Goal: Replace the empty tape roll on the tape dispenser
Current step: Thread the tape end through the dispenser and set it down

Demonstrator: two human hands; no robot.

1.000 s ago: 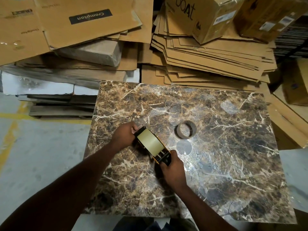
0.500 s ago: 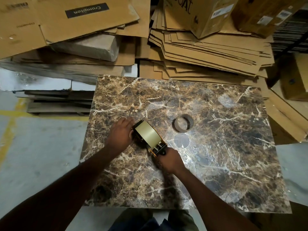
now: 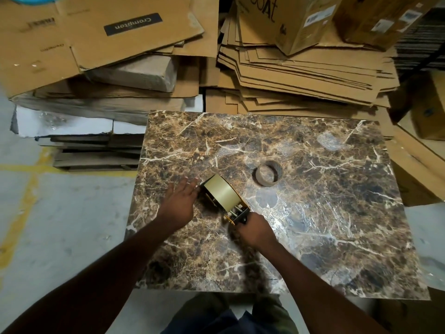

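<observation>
Tape dispenser [image 3: 225, 201] lying on the marble slab [image 3: 313, 225], left of centre, with a full tan tape roll [image 3: 222, 192] seated in its frame. The empty core [image 3: 268, 174] stands on the slab just beyond and to the right of the dispenser, apart from it. Your right hand [image 3: 256, 231] is closed around the dispenser's near end, by the cutter; your left hand [image 3: 179, 203] lies with fingers spread flat, gripping nothing, its fingertips at the roll's far side. The roll likely feels firm and moderately heavy, its outer face slick; hold it by the rims. The dispenser is rigid; keep clear of the serrated blade.
</observation>
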